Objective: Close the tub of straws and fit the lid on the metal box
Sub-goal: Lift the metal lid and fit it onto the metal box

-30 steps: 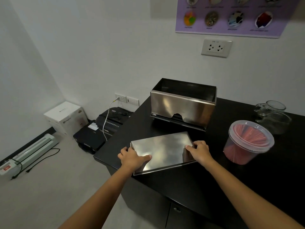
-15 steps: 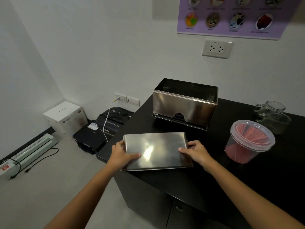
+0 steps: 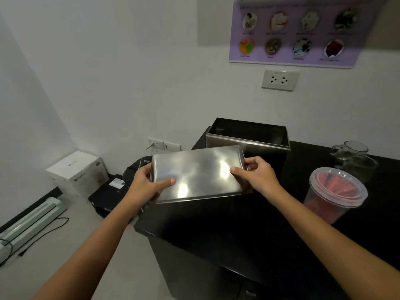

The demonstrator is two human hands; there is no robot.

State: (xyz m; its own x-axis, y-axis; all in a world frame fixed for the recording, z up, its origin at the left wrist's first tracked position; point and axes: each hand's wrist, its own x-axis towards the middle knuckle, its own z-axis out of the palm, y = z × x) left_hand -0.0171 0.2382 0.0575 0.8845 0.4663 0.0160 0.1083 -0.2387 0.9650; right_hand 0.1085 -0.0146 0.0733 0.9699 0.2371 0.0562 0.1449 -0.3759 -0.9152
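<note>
A shiny metal lid (image 3: 198,173) is held in the air above the black counter, tilted towards me. My left hand (image 3: 147,184) grips its left end and my right hand (image 3: 257,176) grips its right end. Behind it stands the open metal box (image 3: 266,138), its front partly hidden by the lid. At the right sits the clear tub of pink straws (image 3: 334,197) with its clear lid resting on top.
Two glass jugs (image 3: 351,155) stand at the back right of the black counter (image 3: 238,224). On the floor at the left are a white carton (image 3: 78,173), black machines (image 3: 112,191) and a laminator (image 3: 28,221). A wall socket (image 3: 279,80) is above the box.
Both hands have lifted the metal lid off the counter and carried it up and back towards the open box.
</note>
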